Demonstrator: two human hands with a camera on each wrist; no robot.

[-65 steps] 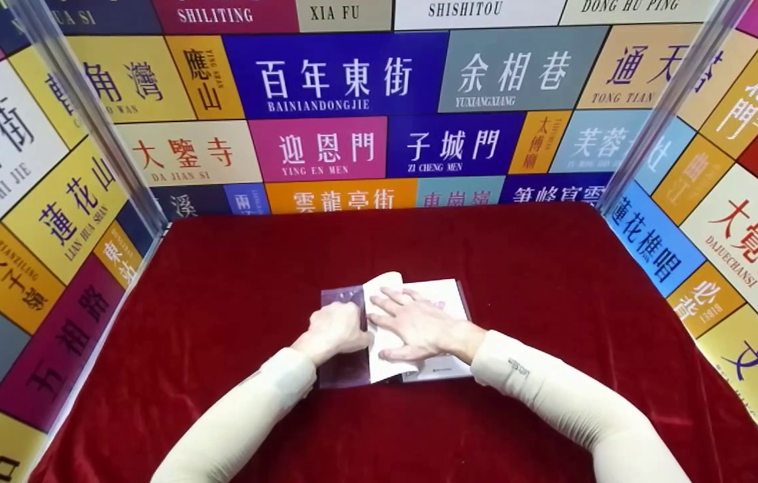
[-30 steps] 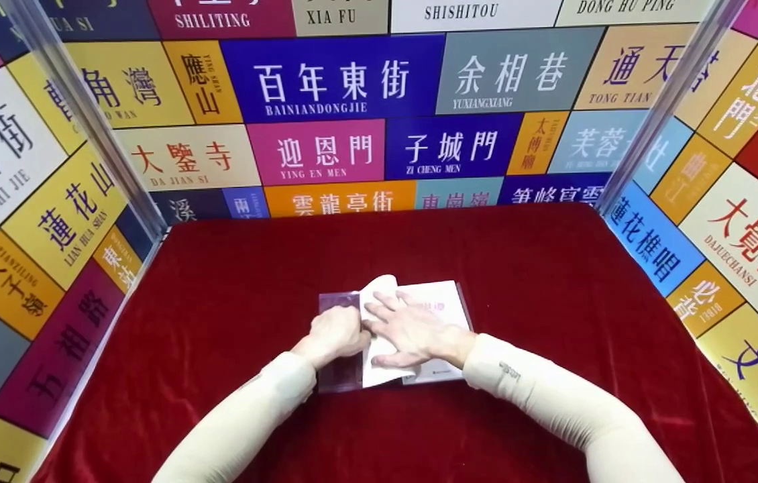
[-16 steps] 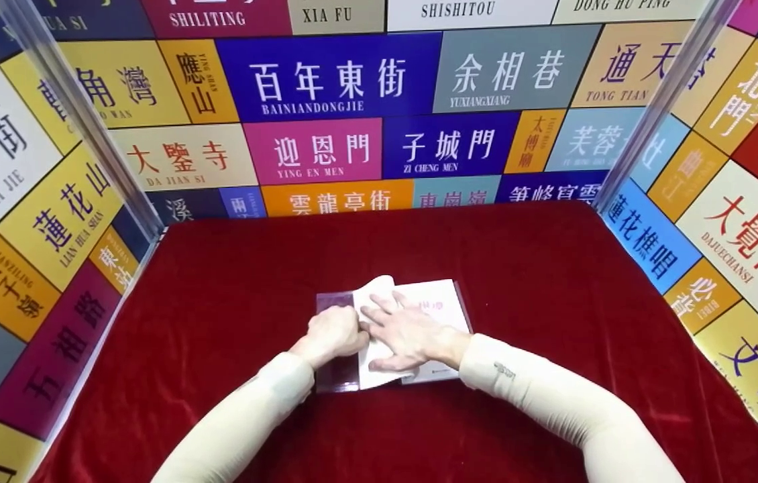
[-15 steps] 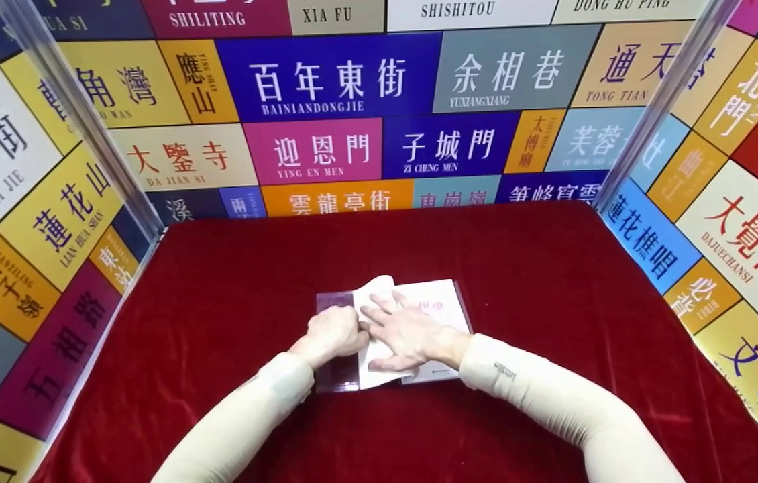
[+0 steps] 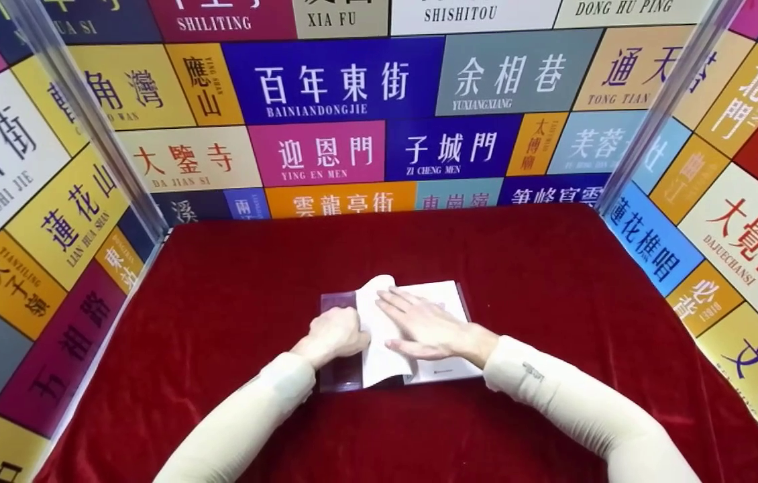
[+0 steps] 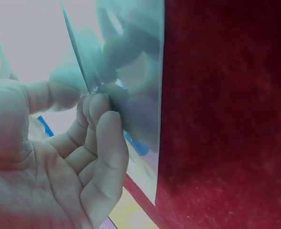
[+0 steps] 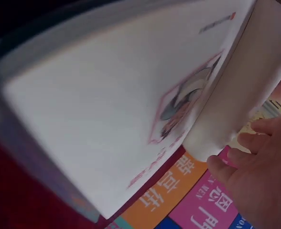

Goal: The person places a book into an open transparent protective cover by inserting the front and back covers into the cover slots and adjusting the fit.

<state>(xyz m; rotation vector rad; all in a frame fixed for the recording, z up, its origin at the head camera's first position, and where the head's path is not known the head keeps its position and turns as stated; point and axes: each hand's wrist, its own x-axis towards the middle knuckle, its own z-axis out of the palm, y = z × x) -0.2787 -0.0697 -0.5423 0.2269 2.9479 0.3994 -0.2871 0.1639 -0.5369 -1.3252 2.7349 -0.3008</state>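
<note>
An open book [image 5: 446,370] with a clear plastic cover [image 5: 341,381] lies on red velvet cloth. Its white leaf [image 5: 379,369] curls up, turned over to the left. My left hand [image 5: 335,333] has its fingers bent at the cover's left part; in the left wrist view thumb and fingertips pinch the edge of the clear plastic [image 6: 143,109]. My right hand [image 5: 427,329] lies over the leaf and the printed page, fingers straight. In the right wrist view, the page [image 7: 83,105] shows a small framed picture and pink lettering, with the right fingers [image 7: 250,167] beside the curled leaf.
The red velvet cloth [image 5: 258,282] spreads around the book on all sides. Panels with coloured street-name signs [image 5: 332,77] rise behind and at both sides, with clear corner strips [image 5: 661,114] where they meet.
My right hand has slid to the right, its fingers now closer together, baring more of the curled leaf. Earlier, the leaf shifted slightly left. My left hand stays nearly in place.
</note>
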